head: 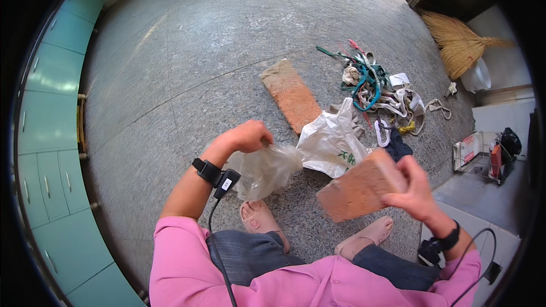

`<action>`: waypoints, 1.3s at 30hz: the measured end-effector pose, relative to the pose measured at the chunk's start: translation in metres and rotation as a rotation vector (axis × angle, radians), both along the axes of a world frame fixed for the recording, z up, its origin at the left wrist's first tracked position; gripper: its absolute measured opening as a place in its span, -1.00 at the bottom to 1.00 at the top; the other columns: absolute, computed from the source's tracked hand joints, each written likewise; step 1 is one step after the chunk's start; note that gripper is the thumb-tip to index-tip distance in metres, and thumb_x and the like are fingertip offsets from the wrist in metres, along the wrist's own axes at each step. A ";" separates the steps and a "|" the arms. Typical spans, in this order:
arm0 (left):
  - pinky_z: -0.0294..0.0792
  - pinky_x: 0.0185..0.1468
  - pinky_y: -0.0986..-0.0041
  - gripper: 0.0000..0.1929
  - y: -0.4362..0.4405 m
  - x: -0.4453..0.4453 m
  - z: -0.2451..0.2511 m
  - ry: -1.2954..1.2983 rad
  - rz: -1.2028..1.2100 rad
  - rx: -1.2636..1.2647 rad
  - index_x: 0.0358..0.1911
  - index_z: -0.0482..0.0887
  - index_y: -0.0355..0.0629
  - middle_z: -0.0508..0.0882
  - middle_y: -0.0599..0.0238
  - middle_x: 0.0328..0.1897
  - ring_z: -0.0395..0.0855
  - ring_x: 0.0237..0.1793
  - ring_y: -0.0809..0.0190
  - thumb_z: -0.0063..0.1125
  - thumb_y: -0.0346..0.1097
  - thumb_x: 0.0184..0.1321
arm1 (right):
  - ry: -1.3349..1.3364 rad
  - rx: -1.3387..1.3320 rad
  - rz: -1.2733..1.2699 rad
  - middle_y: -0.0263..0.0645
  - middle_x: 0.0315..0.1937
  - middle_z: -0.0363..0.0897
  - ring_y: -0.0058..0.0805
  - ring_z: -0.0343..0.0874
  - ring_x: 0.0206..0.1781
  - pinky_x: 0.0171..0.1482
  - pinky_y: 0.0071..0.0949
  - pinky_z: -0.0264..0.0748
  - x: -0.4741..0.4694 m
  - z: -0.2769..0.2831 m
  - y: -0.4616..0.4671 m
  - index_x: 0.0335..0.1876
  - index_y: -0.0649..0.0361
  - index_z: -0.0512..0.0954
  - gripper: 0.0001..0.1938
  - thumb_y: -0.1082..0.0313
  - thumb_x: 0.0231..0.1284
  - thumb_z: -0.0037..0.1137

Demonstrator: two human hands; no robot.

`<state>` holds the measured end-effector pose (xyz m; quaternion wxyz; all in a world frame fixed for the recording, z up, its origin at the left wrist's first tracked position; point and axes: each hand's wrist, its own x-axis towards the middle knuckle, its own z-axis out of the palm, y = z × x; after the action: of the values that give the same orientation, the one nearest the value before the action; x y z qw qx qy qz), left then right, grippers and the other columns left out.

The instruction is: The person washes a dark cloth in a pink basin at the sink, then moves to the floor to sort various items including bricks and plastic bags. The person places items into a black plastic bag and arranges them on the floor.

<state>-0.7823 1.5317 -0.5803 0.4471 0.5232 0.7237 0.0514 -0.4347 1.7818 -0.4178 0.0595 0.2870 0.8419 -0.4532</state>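
Observation:
My left hand [252, 135] grips a crumpled translucent plastic bag [266, 170], which hangs above my left slipper. In my right hand [411, 187] is an orange-red brick [362, 187], held by one end, tilted and slightly blurred. Another brick [294, 96], its far end coated in grey mortar, lies flat on the floor ahead of me. Against that brick's near end rests a white plastic bag [328, 136] with green print. The held brick hides part of the white bag's right side.
A tangled heap of straps and cords [375, 81] lies to the right on the stone floor [204, 72]. Beyond it are a straw broom [456, 42], a white bucket [477, 77] and a wire rack [480, 153]. Green cabinets [51, 115] line the left. Cables run from both wrists.

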 end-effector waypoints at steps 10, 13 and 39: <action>0.48 -0.15 0.09 -0.81 0.105 0.112 -0.038 -0.124 -0.309 0.590 -0.41 0.80 0.05 0.70 0.18 -0.39 0.65 -0.18 -0.07 0.19 -0.32 -0.15 | 0.195 0.029 -0.583 -0.40 -0.42 0.50 -0.72 0.47 -0.47 -0.55 -0.69 0.39 0.063 0.054 0.073 -0.21 0.14 0.36 -0.58 0.23 -0.13 0.35; 0.48 -0.14 0.15 -0.79 0.079 0.107 -0.031 -0.416 -0.432 0.270 -0.30 0.74 -0.19 0.69 0.04 -0.33 0.66 -0.25 -0.09 0.19 -0.40 -0.07 | 0.237 -0.045 -0.682 -0.39 -0.43 0.50 -0.68 0.49 -0.47 -0.56 -0.66 0.41 0.063 0.030 0.090 -0.23 0.14 0.35 -0.63 0.25 -0.05 0.33; 0.39 -0.19 0.60 -0.82 -0.031 -0.106 -0.017 -0.314 1.470 0.926 -0.11 0.68 -0.25 0.66 0.43 -0.29 0.51 -0.32 0.46 0.11 -0.43 0.26 | -0.030 -0.766 -0.551 -0.29 -0.31 0.57 -0.54 0.63 -0.38 -0.55 -0.51 0.60 0.078 -0.109 0.070 -0.11 0.13 0.33 -0.59 0.38 -0.06 0.30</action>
<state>-0.8879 1.5005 -0.5971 0.1385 0.0408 0.7138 0.6853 -0.3570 1.8516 -0.5268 0.0507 0.4638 0.5054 -0.7259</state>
